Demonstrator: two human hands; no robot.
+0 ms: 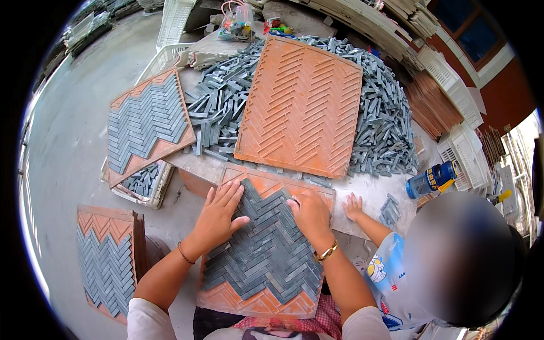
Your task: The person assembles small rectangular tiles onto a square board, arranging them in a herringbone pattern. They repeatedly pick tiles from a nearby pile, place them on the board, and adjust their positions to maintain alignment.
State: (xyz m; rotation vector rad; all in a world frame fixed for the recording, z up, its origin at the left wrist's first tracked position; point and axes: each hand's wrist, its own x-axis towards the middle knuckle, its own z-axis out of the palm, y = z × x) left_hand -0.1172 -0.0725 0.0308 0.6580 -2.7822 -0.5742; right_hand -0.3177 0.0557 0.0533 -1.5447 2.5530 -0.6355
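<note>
An orange herringbone mould board (258, 300) lies in front of me, its middle filled with dark grey tile strips (263, 249) in a zigzag pattern. My left hand (222, 214) lies flat at the upper left of the strips, fingers stretched out and thumb apart. At their upper right edge, my right hand (310, 214) is closed with its fingers curled under; whatever they hold is hidden. Beyond my hands, another orange mould board (300, 107) with bare grooves rests on a large heap of loose grey tile strips (385, 113).
Filled boards stand at the left, one on a crate (150, 198) of strips and another (105, 266) lower down. Another person's hand (353, 208) rests on the table at right, near a few strips (389, 209) and a blue bottle (430, 178). White baskets (462, 156) stand behind.
</note>
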